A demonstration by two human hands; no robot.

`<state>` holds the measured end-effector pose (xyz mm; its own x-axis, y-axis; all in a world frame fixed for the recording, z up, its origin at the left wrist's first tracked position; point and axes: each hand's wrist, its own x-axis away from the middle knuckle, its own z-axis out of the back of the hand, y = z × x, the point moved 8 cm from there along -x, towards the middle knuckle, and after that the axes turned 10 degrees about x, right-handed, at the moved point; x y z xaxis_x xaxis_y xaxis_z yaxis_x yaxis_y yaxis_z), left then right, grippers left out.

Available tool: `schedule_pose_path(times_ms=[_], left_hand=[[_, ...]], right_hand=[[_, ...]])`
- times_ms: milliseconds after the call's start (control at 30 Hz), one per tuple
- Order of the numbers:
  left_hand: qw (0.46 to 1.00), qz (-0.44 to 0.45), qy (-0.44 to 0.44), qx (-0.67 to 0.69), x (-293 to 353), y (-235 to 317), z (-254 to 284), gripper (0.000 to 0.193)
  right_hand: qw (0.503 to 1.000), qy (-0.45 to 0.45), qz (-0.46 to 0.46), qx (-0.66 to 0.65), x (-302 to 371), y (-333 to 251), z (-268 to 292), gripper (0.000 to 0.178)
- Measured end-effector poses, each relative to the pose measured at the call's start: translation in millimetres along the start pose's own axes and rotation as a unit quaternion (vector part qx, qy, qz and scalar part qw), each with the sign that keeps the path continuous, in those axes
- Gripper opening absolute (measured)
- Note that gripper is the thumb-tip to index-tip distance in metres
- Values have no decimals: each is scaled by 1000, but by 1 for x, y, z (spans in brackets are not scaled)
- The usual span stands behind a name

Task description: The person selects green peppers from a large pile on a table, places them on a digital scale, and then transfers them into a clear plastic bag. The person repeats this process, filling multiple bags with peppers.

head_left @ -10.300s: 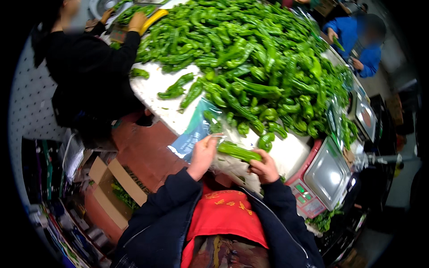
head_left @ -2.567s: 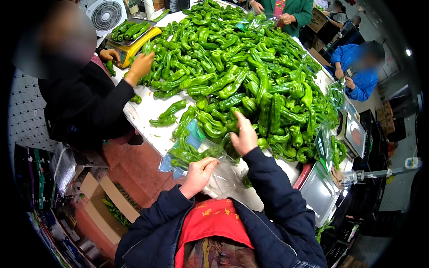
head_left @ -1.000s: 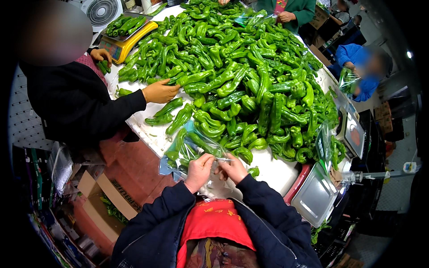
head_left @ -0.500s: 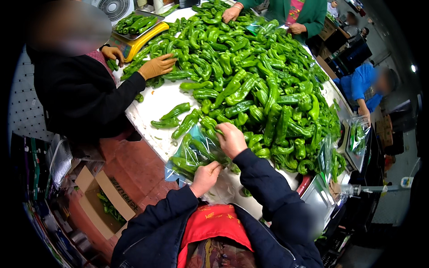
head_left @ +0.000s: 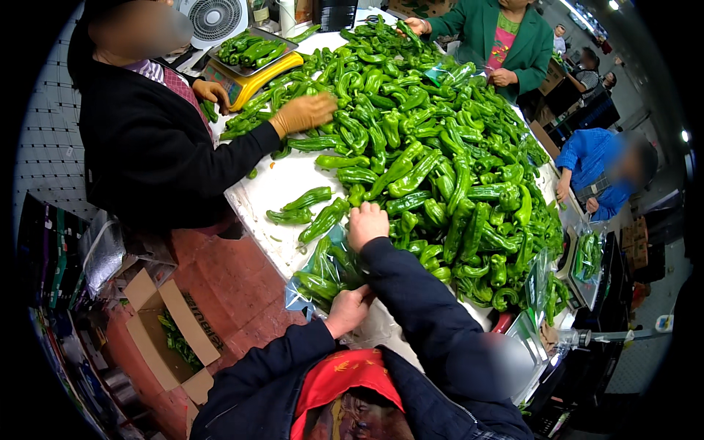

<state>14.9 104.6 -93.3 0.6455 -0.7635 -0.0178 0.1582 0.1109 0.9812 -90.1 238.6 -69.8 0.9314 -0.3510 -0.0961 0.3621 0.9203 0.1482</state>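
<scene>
Two bare hands work at the centre of the frame. The right hand (head_left: pixel 367 224) is curled knuckles-up at the near edge of a great heap of green peppers (head_left: pixel 433 139); its fingertips are hidden, so whether they have closed on a pepper cannot be told. The left hand (head_left: pixel 346 309), lower centre, pinches the lip of a clear plastic bag (head_left: pixel 317 275), holding it open against the edge of the white table (head_left: pixel 282 176). Several peppers already lie inside the bag, which sits between the two hands. The work appears to be mid-fill: one hand gathering, the other keeping the mouth open. The next move would seem to call for carrying a pepper to the opening without letting the lip slip. At upper left a person's gloved hand (head_left: pixel 304 111) rests on the heap, beside a yellow scale (head_left: pixel 246 77) with a tray of peppers. A cardboard box (head_left: pixel 165 334) stands at lower left.
</scene>
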Motion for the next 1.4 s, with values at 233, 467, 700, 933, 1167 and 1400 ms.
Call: schedule_pose_path(times_ms=[233,467,700,933,1167,1400], left_hand=[[999,17,-3,44,-2,9,2,14],[999,13,-7,32,-4,3,-1,17],[997,47,-23,53,-6,1,0,17],[997,22,-18,73,-7,-7,-6,16],[996,15,-16,84,-8,1,-5,16],[995,40,-29,82,-9,-1,-4,18]], right_hand=[[954,106,-106,-261,103,113,58,40],[757,117,-234,-599,196,136,23,50],[676,168,-277,-662,258,147,22,46],[908,262,-172,-279,283,135,120,46],[855,190,-223,-429,302,139,110,49],[455,7,-324,-830,329,117,25,45]])
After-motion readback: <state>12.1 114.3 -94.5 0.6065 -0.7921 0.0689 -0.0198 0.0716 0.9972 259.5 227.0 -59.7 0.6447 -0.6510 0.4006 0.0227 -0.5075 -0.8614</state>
